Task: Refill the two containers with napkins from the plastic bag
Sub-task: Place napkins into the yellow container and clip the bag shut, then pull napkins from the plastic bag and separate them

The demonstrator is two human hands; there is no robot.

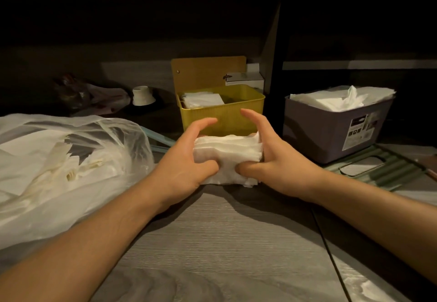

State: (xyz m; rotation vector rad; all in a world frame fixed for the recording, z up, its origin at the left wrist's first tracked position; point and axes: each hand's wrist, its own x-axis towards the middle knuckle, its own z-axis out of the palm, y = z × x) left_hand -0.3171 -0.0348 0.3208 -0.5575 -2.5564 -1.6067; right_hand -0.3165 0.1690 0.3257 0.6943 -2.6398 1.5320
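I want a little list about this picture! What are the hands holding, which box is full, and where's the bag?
holding: both hands, left hand and right hand, grip a white napkin stack
yellow ribbed plastic box: a few napkins, lots of room
purple plastic box: heaped with napkins
clear plastic bag: on the grey wooden table, left side, napkins inside

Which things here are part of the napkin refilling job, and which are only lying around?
Part of the job: napkin stack gripped by left hand and right hand; yellow container; purple container; plastic bag.

Lying around: white cap; green ribbed lid; dark bag.
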